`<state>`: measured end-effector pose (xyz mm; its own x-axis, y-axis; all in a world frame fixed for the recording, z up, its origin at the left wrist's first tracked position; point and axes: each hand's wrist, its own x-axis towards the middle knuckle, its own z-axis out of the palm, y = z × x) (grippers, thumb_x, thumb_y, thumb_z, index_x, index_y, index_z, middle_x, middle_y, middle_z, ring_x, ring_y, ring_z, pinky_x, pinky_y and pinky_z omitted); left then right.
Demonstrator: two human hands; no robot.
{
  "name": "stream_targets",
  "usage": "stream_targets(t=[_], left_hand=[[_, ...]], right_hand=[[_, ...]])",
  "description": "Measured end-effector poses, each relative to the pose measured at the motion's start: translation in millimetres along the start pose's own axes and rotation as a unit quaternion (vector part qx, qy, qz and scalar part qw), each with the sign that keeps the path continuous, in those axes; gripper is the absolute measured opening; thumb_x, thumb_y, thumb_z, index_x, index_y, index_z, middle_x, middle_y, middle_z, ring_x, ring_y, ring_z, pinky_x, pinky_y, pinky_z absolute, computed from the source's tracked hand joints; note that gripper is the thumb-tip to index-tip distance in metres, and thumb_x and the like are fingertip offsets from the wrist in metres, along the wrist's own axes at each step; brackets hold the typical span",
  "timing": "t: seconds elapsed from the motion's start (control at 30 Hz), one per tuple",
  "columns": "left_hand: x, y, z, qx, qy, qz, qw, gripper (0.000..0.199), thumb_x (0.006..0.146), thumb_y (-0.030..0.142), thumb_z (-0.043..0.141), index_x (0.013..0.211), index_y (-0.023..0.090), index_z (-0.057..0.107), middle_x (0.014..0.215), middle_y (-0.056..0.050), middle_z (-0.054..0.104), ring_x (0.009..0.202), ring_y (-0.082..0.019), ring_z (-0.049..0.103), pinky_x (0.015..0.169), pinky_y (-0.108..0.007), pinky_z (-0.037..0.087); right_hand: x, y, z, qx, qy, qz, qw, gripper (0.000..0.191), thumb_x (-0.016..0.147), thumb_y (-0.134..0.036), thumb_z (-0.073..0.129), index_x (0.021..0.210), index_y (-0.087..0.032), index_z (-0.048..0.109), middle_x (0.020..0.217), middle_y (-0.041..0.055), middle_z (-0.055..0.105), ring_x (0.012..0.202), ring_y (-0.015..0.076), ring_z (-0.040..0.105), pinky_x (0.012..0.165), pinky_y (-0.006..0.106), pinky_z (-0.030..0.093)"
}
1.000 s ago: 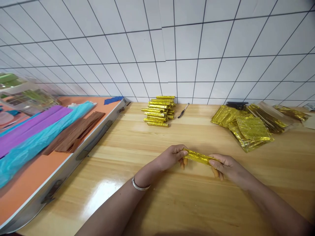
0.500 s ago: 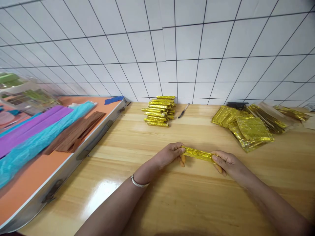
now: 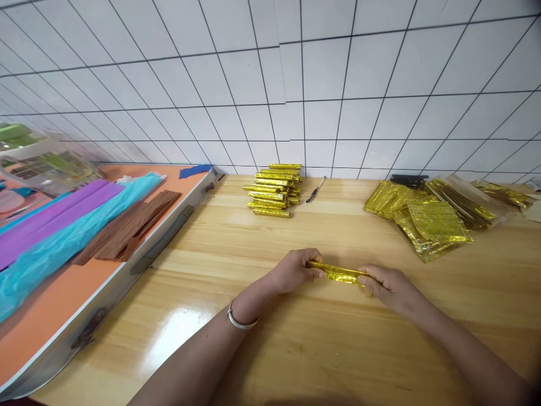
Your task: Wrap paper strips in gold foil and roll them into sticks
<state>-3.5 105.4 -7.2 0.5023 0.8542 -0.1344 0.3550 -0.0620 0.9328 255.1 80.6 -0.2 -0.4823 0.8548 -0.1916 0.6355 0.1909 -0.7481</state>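
Observation:
A narrow folded strip of shiny gold foil paper (image 3: 342, 274) is stretched between my two hands, just above the wooden table. Its left end is pinched by my left hand (image 3: 298, 269), which has a silver bangle at the wrist. My right hand (image 3: 386, 283) grips the other end between thumb and fingers. A fold runs along the strip's upper edge, with a flap hanging toward me. Beyond my hands lies a stack of rolled or folded gold foil strips (image 3: 273, 192). Loose gold foil sheets (image 3: 439, 221) are piled to the right.
A black pen (image 3: 316, 190) lies beside the stack on the wooden table (image 3: 203, 237). At left, an orange-topped board (image 3: 51, 338) with a raised edge carries purple paper (image 3: 63, 217), turquoise paper (image 3: 80, 234), brown paper (image 3: 131, 225) and a clear plastic container (image 3: 51, 160). A tiled wall (image 3: 249, 73) closes the back.
The foil strip has turned in my hands, from lying face up to showing a folded edge on top. Both hands have rotated slightly, and my left fingers are curled more over its end.

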Motion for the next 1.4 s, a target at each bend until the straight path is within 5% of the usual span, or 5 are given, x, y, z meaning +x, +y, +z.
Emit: stream_targets(t=[0.17, 0.4, 0.77, 1.0, 1.4], left_hand=[[-4.8, 10.1, 17.3, 0.193, 0.036, 0.058, 0.979, 0.008, 0.079, 0.024, 0.055, 0.083, 0.018, 0.056, 0.069, 0.002, 0.057, 0.061, -0.01, 0.049, 0.056, -0.019, 0.035], [-10.9, 22.3, 42.6, 0.322, 0.0, 0.184, 0.929, 0.015, 0.084, 0.015, 0.044, 0.094, 0.018, 0.054, 0.083, -0.003, 0.062, 0.076, -0.015, 0.056, 0.067, -0.023, 0.04], [-6.7, 18.3, 2.8, 0.165, 0.026, 0.092, 0.982, 0.011, 0.083, 0.026, 0.054, 0.079, 0.016, 0.052, 0.066, 0.004, 0.052, 0.06, -0.008, 0.045, 0.056, -0.017, 0.033], [-7.6, 19.2, 3.2, 0.133, -0.028, 0.082, 0.987, 0.028, 0.092, 0.036, 0.037, 0.078, 0.016, 0.051, 0.063, 0.004, 0.05, 0.056, -0.007, 0.042, 0.054, -0.018, 0.032], [3.7, 9.9, 0.0, 0.117, 0.045, 0.064, 0.99, 0.034, 0.091, 0.04, 0.034, 0.071, 0.016, 0.047, 0.065, 0.004, 0.042, 0.061, -0.009, 0.04, 0.056, -0.02, 0.031]], right_hand=[[1.3, -6.0, 2.6, -0.268, 0.113, -0.1, 0.951, 0.023, 0.087, -0.036, 0.047, 0.097, -0.019, 0.059, 0.088, 0.0075, 0.06, 0.089, 0.024, 0.049, 0.077, 0.037, 0.037], [2.1, -17.3, 29.0, -0.282, 0.058, -0.136, 0.948, 0.025, 0.09, -0.026, 0.042, 0.072, -0.017, 0.057, 0.072, 0.0056, 0.059, 0.073, 0.0193, 0.051, 0.069, 0.032, 0.037], [-1.4, -13.3, 5.3, -0.079, 0.006, -0.036, 0.996, 0.039, 0.091, -0.045, 0.032, 0.067, -0.018, 0.05, 0.06, -0.0021, 0.049, 0.058, 0.0123, 0.046, 0.054, 0.024, 0.03], [0.1, 1.4, 9.3, 0.041, -0.036, 0.008, 0.998, 0.039, 0.087, -0.05, 0.037, 0.066, -0.019, 0.047, 0.057, -0.0047, 0.04, 0.053, 0.0099, 0.038, 0.049, 0.022, 0.027], [0.1, -7.9, 3.4, 0.191, 0.013, 0.027, 0.981, 0.036, 0.087, -0.05, 0.038, 0.08, -0.019, 0.054, 0.058, -0.0031, 0.049, 0.053, 0.0109, 0.043, 0.052, 0.024, 0.035]])
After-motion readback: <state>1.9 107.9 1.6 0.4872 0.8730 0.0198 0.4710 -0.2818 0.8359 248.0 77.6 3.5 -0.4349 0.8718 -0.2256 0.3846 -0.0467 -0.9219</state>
